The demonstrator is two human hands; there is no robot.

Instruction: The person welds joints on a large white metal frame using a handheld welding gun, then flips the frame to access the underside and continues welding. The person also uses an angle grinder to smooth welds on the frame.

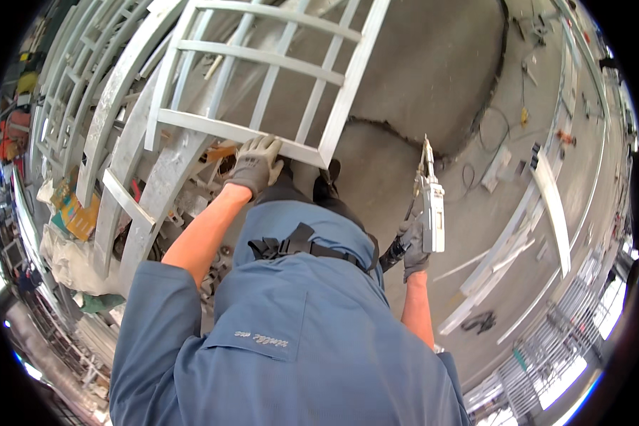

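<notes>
Metal frame, upper middle of picture. Left hand (gloved, same as the other) lies over its lower bar, can't tell if gripping; right hand, right of centre, wrapped round a grey power tool, tip pointing up.

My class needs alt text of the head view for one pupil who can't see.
A person's gloved left hand is on a barred, pale metal frame; the gloved right hand holds a narrow-tipped pale tool. Curved metal bars are to the left.
</notes>
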